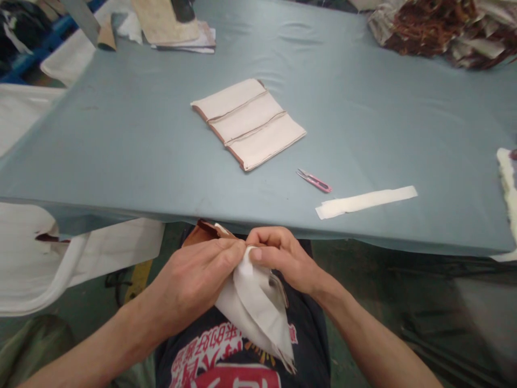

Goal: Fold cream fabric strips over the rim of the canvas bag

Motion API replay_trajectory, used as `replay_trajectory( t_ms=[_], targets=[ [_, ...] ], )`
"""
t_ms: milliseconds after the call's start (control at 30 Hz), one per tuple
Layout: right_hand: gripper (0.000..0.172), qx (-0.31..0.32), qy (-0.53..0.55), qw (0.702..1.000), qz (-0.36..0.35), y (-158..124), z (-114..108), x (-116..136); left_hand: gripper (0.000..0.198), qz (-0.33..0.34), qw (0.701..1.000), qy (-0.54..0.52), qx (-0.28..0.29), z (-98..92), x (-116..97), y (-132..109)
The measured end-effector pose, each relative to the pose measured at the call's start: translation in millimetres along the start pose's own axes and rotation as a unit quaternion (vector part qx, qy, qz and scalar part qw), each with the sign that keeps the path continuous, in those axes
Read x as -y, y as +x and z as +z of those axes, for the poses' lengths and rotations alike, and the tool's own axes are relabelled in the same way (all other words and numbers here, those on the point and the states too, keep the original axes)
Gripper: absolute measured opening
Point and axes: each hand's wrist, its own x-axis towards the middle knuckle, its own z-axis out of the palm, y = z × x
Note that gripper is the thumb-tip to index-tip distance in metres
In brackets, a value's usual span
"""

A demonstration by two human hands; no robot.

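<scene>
Just off the table's front edge, I hold a folded piece of white and brown fabric (258, 307) over my lap. My left hand (202, 275) is closed on it, thumb and fingers pinching near the top edge. Close beside it, my right hand (283, 256) pinches the same edge, the thumb pressed on the white cloth. A brown part of the piece pokes out behind my left hand, and the white part hangs down in folds. On the table lie a stitched cream panel (248, 124) with brown edging, pink-handled thread snips (314, 181) and a cream strip (367, 201).
The table (141, 134) has a blue-green cover. Papers (202, 40) and a cardboard tube (106, 35) lie at the back left, a brown and beige bundle (440, 27) at the back right. Fluffy white material (508, 188) sits at the right edge. A white frame (60, 280) stands at left.
</scene>
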Motion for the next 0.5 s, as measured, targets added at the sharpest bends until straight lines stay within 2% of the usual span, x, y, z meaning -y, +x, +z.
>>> replay_trajectory(
  t_ms=[133, 267, 400, 500],
  targets=[
    [0.055, -0.021, 0.047, 0.999, 0.001, 2.8, 1.1, -10.2, 0.024, 0.019, 0.997, 0.067, -0.035, 9.4, 0.6, -1.6],
    [0.061, -0.022, 0.070, 0.994, 0.077, 8.0, 6.4, -11.7, 0.022, 0.037, 0.994, 0.081, -0.062, 18.8, 4.9, -3.0],
    [0.062, -0.034, 0.031, 0.996, 0.076, 1.3, 7.1, -0.1, 0.020, -0.008, 0.997, 0.027, -0.069, 16.7, 0.9, -2.1],
    [0.054, -0.036, -0.068, 0.997, 0.030, -11.7, 6.4, 19.8, 0.019, -0.076, 0.996, -0.031, -0.037, -0.1, -5.3, 3.1]
  ],
)
